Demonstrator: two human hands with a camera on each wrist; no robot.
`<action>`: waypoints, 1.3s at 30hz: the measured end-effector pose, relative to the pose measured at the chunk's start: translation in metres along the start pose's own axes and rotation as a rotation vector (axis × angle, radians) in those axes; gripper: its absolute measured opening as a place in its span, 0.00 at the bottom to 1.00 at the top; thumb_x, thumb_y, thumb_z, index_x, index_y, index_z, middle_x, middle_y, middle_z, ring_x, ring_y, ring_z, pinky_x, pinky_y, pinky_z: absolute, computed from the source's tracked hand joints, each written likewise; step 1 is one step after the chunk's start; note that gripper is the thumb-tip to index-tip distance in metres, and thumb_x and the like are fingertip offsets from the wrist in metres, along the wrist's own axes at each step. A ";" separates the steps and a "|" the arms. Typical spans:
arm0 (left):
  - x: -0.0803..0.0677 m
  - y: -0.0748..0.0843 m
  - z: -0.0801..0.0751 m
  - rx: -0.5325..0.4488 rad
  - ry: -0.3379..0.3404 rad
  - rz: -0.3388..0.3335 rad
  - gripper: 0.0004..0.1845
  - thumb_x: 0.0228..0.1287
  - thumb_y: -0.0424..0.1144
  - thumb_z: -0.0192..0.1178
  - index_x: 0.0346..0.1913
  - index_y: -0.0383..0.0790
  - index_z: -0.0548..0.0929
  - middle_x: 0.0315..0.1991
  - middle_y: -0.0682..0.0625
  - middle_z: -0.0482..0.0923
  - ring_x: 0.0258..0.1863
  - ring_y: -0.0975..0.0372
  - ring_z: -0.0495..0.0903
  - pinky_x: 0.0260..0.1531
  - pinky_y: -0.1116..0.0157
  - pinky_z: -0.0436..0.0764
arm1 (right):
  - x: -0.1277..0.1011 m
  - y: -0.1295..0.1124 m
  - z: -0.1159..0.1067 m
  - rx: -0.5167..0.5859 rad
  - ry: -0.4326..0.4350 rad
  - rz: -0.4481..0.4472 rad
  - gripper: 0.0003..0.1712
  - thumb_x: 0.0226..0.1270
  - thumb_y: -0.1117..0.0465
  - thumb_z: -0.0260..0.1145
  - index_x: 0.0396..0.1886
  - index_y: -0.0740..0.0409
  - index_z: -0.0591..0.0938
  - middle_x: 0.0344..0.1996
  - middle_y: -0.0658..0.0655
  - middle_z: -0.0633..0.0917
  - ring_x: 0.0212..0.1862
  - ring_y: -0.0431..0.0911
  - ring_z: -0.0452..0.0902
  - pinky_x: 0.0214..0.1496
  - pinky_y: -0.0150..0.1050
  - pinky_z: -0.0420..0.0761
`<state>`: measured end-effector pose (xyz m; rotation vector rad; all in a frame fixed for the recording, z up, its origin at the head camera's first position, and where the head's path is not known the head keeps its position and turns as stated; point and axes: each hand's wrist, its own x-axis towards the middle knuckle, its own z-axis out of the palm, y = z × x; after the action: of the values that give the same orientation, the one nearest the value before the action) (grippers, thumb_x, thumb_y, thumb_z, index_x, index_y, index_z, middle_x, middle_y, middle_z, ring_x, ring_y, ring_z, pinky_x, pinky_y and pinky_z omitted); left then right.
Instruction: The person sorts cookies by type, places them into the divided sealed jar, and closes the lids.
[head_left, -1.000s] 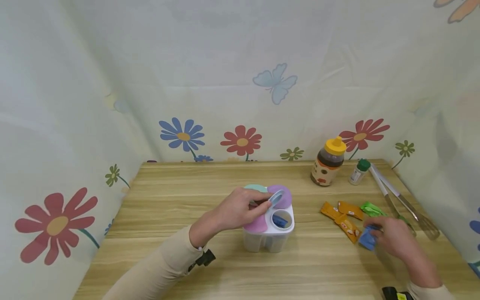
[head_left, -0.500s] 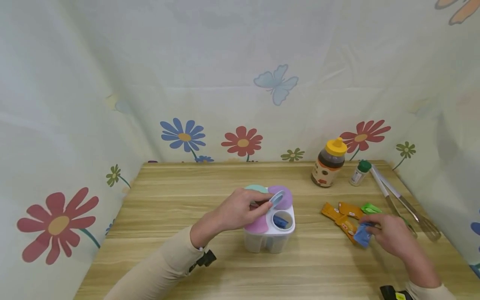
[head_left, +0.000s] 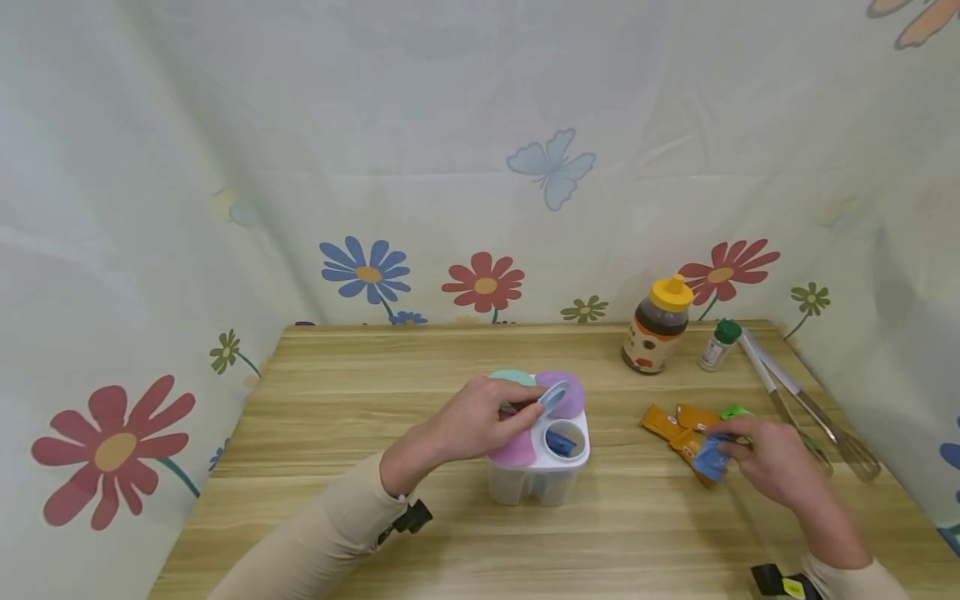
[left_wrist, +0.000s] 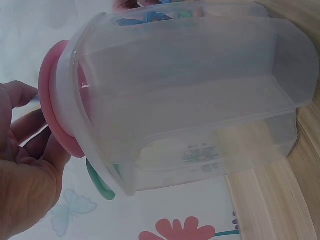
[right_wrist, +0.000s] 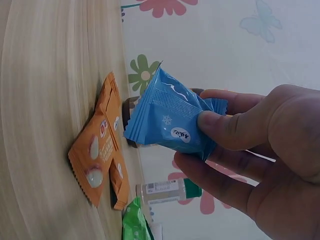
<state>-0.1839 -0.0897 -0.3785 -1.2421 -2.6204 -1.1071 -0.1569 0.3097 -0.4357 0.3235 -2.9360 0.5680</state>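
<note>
The right hand (head_left: 772,462) pinches a blue packet (right_wrist: 172,120) just above the orange packets (head_left: 682,429) on the tabletop (head_left: 375,375). The left hand (head_left: 480,421) holds up a small lid flap (head_left: 553,395) on the clear container (head_left: 536,467). That hand partly hides the container's lids, and the contents are hard to make out.

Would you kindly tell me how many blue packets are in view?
2. One blue packet is pinched in the right hand above the orange packets; another lies inside the open compartment of the container. More may be hidden under the closed lids.
</note>
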 end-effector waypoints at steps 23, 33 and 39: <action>0.000 0.000 0.000 0.001 -0.012 -0.013 0.15 0.69 0.40 0.59 0.55 0.41 0.84 0.40 0.52 0.87 0.34 0.71 0.81 0.38 0.75 0.80 | 0.011 -0.031 0.006 0.008 0.295 -0.197 0.14 0.47 0.72 0.76 0.34 0.53 0.88 0.34 0.55 0.89 0.30 0.48 0.84 0.24 0.34 0.75; 0.001 0.000 0.000 0.000 -0.029 -0.027 0.15 0.69 0.41 0.59 0.55 0.41 0.84 0.41 0.53 0.87 0.36 0.71 0.82 0.39 0.75 0.80 | 0.014 -0.043 0.007 0.024 0.407 -0.297 0.18 0.41 0.74 0.79 0.32 0.53 0.87 0.31 0.51 0.89 0.31 0.48 0.85 0.29 0.36 0.79; 0.001 -0.001 0.001 0.000 -0.024 -0.032 0.16 0.69 0.41 0.59 0.56 0.41 0.84 0.43 0.52 0.87 0.38 0.70 0.82 0.40 0.75 0.80 | 0.015 -0.051 0.005 0.057 0.400 -0.293 0.18 0.43 0.75 0.78 0.34 0.53 0.87 0.32 0.51 0.89 0.32 0.47 0.86 0.35 0.28 0.79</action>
<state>-0.1846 -0.0893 -0.3791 -1.2250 -2.6669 -1.1036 -0.1602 0.2590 -0.4194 0.5623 -2.4366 0.5937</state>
